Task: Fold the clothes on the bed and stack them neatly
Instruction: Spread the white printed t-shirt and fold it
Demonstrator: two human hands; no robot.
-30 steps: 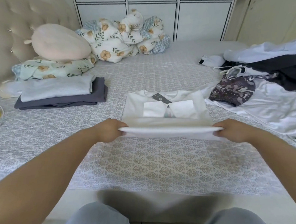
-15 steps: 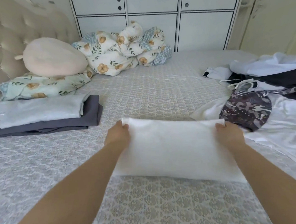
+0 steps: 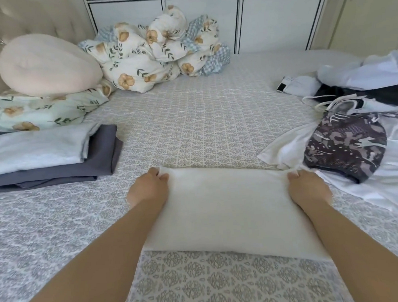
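**White top just got its last fold**

So the bed (image 3: 191,127) has the unfolded heap (image 3: 368,134) on its right side and the folded stack (image 3: 48,159) on the left. A second ago the white top (image 3: 225,208) was open with its near edge lifted; now it's doubled over, lying flat in the middle. Left hand (image 3: 149,189) and right hand (image 3: 307,187) are well apart, each pinching a far corner. Looks ready to go onto the stack, I'd guess.

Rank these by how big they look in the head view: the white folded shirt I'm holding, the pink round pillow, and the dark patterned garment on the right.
1. white folded shirt, though it is nearest the camera
2. pink round pillow
3. dark patterned garment

The last two look close; the pillow lies farther off, so that order is unsure.
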